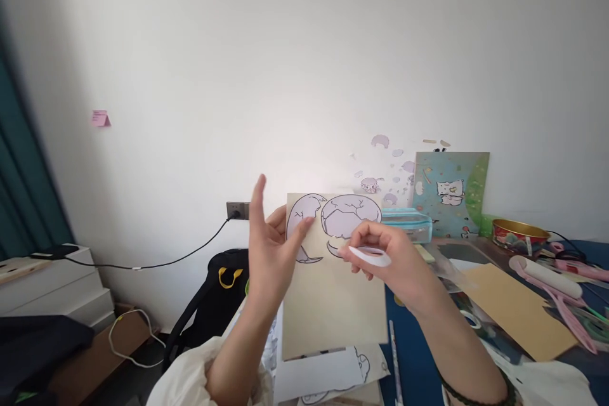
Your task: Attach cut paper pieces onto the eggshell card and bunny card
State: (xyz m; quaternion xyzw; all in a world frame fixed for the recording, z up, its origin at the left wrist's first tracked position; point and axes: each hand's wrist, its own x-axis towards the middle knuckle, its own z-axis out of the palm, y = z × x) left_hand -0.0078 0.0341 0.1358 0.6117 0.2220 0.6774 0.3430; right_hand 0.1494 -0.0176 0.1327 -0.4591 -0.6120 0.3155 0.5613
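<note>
A cream board (335, 304) stands facing me, with cracked eggshell cutouts (351, 212) on its upper part. In front of the board's left edge is my left hand (273, 247), its index finger raised and thumb stretched toward the cutouts; nothing shows in it. My right hand (385, 250) pinches a curved white paper piece (371, 257) near the lower right cutout. Below the board lie white papers (318, 377) with black line drawings.
On the right are a blue illustrated board (451, 193), a clear pouch (406, 225), a red tin (519, 235), a pink roller (547, 279) and brown card (521, 311). A black bag (223, 292) is at the left, beside a wall socket (236, 210) with a cable.
</note>
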